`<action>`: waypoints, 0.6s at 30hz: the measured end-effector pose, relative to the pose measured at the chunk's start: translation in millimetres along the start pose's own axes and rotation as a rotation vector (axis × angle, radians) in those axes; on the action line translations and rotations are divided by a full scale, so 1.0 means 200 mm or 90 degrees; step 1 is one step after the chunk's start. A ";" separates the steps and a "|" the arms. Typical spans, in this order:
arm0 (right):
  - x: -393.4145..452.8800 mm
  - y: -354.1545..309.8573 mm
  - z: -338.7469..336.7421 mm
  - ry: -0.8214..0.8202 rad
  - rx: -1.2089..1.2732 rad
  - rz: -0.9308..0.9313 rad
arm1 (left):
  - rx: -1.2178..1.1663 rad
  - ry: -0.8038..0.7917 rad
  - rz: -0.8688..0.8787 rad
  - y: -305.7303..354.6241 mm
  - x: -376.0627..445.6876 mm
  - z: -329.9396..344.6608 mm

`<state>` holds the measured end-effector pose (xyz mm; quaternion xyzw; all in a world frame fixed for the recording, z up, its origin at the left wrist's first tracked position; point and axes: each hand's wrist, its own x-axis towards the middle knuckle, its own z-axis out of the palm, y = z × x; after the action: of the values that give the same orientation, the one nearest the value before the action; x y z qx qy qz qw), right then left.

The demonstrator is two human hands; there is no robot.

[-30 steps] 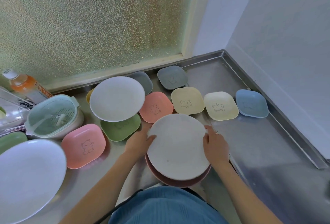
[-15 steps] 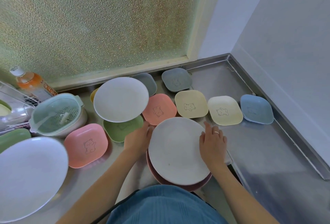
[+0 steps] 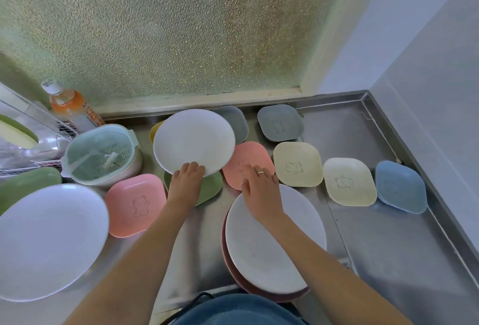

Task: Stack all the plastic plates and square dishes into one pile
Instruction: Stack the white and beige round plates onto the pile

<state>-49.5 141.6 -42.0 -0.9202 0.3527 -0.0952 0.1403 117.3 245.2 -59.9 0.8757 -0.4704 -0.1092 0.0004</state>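
Left hand (image 3: 187, 179) of mine has its fingers curled over the near rim of a round, matte white plate (image 3: 194, 140), gripping it; that plate sits raised on a green square dish (image 3: 211, 190) and partly covers a yellow dish (image 3: 155, 129) and a grey one (image 3: 237, 122) behind it. My right hand (image 3: 260, 187) hangs loosely spread, a ring on one finger, holding nothing, its fingertips over the near edge of a salmon square dish (image 3: 246, 161).

Under my right wrist lies the pile (image 3: 274, 244): a pale speckled round plate on top of a dull red one, close to the front edge of the worktop (image 3: 388, 260). All the dishes look like smooth plastic with rounded corners; several carry a small outlined bear. A row runs to the right: a cream dish (image 3: 298, 164), a second cream one (image 3: 350, 182) and a blue one (image 3: 400, 187), each just beside the next, with a slate-grey dish (image 3: 280, 122) behind. On the left sit a pink dish (image 3: 136, 204), a big glossy white plate (image 3: 49, 239), a green plate (image 3: 26, 185) and a mint colander tub (image 3: 102, 155), with an orange drink bottle (image 3: 68, 104) at the back.

My worktop is brushed steel with a raised lip, set into a corner: pebbled frosted glass (image 3: 168, 27) behind, plain pale wall (image 3: 427, 65) on the right. Bare steel lies open to the right of the pile.
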 end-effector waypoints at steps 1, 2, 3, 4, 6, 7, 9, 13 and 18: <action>0.00 0.00 0.01 -0.006 0.015 0.001 | 0.008 0.009 0.000 -0.01 0.00 0.00; 0.00 0.00 0.01 -0.010 0.031 0.005 | 0.014 0.017 0.000 -0.01 0.01 0.00; -0.01 0.00 0.01 -0.010 0.048 0.009 | 0.017 0.026 0.003 -0.02 0.01 -0.01; -0.01 0.00 0.02 -0.006 0.064 0.011 | 0.015 0.039 0.009 -0.02 0.01 -0.01; 0.00 0.00 0.02 0.003 0.108 0.014 | -0.027 0.084 0.017 -0.03 0.00 -0.02; 0.01 -0.01 0.02 0.008 0.143 0.018 | -0.061 0.118 0.017 -0.03 0.00 -0.03; 0.04 -0.03 0.01 0.022 0.258 0.038 | -0.099 0.197 0.015 -0.03 -0.01 -0.06; 0.11 -0.10 -0.03 0.052 0.531 0.231 | -0.098 0.307 0.007 -0.01 -0.03 -0.16; 0.24 -0.19 -0.13 -0.179 0.958 0.568 | -0.114 0.377 0.024 0.02 -0.05 -0.23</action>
<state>2.1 131.4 -2.5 -0.3638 0.5023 -0.1247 0.7744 117.1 246.0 -12.7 0.8573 -0.4542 0.1095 0.2164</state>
